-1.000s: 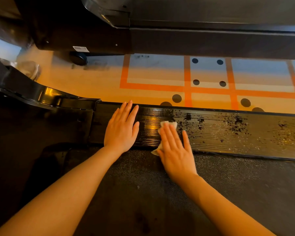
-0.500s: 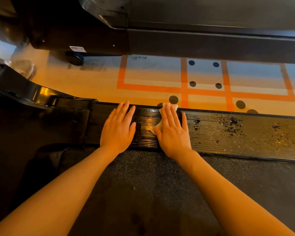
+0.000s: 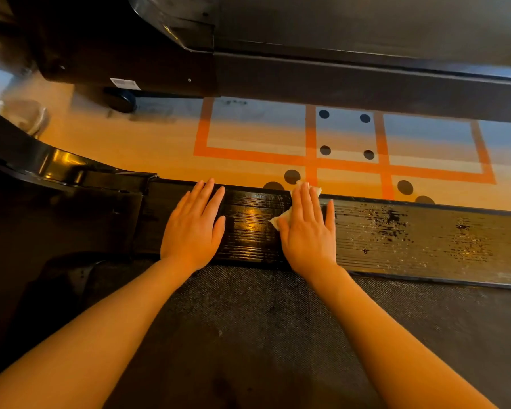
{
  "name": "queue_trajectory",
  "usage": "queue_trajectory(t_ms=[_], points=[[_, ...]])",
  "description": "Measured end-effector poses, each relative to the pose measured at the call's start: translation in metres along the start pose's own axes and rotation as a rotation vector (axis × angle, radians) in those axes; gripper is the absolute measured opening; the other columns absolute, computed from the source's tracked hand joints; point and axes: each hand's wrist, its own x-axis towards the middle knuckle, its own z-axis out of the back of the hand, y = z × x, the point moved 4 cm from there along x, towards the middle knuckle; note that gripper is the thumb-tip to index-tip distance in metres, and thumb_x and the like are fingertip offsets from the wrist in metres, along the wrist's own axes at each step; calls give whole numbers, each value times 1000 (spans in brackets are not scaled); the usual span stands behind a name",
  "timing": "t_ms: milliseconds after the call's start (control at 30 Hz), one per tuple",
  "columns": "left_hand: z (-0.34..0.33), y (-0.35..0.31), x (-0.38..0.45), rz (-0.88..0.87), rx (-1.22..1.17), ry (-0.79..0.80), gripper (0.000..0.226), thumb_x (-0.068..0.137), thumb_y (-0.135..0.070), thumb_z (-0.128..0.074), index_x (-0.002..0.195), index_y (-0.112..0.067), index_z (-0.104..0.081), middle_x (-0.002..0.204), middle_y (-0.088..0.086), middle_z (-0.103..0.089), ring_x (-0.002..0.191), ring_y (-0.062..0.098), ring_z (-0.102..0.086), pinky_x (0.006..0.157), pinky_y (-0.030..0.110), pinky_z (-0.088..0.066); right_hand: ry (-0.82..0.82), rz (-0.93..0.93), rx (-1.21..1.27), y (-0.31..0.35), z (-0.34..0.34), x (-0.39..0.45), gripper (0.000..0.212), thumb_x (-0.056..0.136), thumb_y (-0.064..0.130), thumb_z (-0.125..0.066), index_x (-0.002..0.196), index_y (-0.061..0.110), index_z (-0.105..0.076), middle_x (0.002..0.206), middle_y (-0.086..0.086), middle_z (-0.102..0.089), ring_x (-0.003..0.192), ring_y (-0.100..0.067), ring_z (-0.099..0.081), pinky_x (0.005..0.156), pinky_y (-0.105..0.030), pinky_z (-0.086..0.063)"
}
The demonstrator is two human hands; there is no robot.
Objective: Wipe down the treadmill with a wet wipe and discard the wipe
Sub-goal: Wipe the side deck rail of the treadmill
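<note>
Our right hand (image 3: 307,228) lies flat, fingers straight, pressing a white wet wipe (image 3: 283,217) onto the treadmill's side rail (image 3: 425,240); the wipe peeks out at the fingertips and thumb. Our left hand (image 3: 194,228) rests spread and empty on the rail just beside it. The wipe looks thin, soft and limp, so we judge it best held under a flat palm. The rail is glossy, ridged black plastic, speckled towards the right. Nearer us lies the rough, dark belt (image 3: 278,335); beyond, a floor (image 3: 160,149) marked with orange tape.

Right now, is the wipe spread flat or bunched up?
Cannot tell fully: the wipe lies under the flat right hand on the side rail; only two white corners show.
</note>
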Motion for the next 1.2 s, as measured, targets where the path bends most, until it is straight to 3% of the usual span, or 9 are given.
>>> queue_trajectory(t_ms=[133,233,333,500,600,700,833,1000,1200], points=[[2,0,0,-7,5,-4,63,99,-44,-19,153,-15,-27,162,8,-17,150,22,-12,118,36,-11,-37,-44,75,3,-6,-21,68,97,50,-1,155,14,6,164,-5,12,150,-21,17,120,-45,12],[2,-1,-1,-14,26,-4,62,99,-44,-19,153,-14,-28,161,9,-19,149,23,-14,118,37,-13,-81,-55,109,7,-17,-64,67,101,47,-10,157,10,-13,165,-7,-2,152,-23,3,122,-47,2],[3,-2,0,-16,33,-3,63,99,-44,-18,152,-13,-29,161,10,-21,149,24,-16,118,39,-16,-85,-32,72,6,-22,-80,65,103,45,-14,156,8,-22,165,-8,-11,152,-24,-6,121,-47,-2],[2,-1,-1,-12,13,-4,62,99,-44,-20,153,-13,-28,162,9,-18,150,23,-14,118,37,-13,-74,-9,74,5,-9,-31,67,100,47,-11,157,12,-7,164,-6,3,151,-22,9,121,-46,7],[3,-1,-1,36,-31,-16,60,102,-40,-29,154,-11,-23,163,7,-12,150,20,-10,119,34,-10,10,78,28,15,3,4,63,105,44,-16,157,14,1,165,-5,7,150,-21,15,118,-44,14],[5,-2,-2,70,-28,-27,62,100,-37,-40,153,-8,-26,163,7,-13,150,20,-11,119,35,-11,47,254,-29,46,12,27,61,106,40,-23,158,12,-8,165,-9,-10,152,-26,-4,120,-45,9],[6,-2,-1,55,-13,-13,62,99,-40,-39,152,-8,-29,162,8,-17,150,21,-12,120,36,-13,52,414,-45,78,13,35,59,105,36,-29,156,9,-16,160,-10,-24,148,-28,-20,122,-44,-1],[4,0,0,52,-32,-24,60,101,-39,-37,152,-8,-29,162,8,-20,150,21,-13,118,35,-12,-5,316,-11,49,11,23,56,105,38,-33,154,13,-24,159,-7,-29,149,-26,-20,121,-44,4],[3,1,-1,43,-49,-33,65,98,-45,-28,152,-9,-29,161,8,-21,149,21,-14,118,35,-12,10,107,-49,-24,15,9,58,106,42,-23,157,16,-14,165,-4,-11,152,-20,-1,121,-48,10]])
